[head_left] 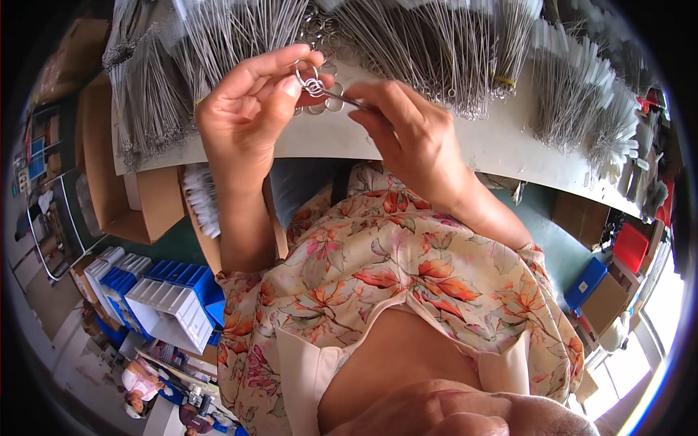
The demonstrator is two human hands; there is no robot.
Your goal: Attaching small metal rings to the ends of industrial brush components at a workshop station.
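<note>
The left thumb and forefinger pinch a metal ring [317, 72] between their tips, the ring standing up beside linked wire loops [314, 88]; the other fingers of the left hand [246, 103] curl loosely behind, palm turned inward. The right hand [413, 125] grips a thin metal stem [346, 99] between thumb and bent forefinger, back of the hand up, the stem slanting up and left to the loops. The left forearm [249, 218] rises nearly upright; the right one [487, 207] slants in from the lower right. Both hands are raised over the near edge of a pale table [483, 145], with loose rings [335, 97] and wire bundles [429, 51] beyond.
</note>
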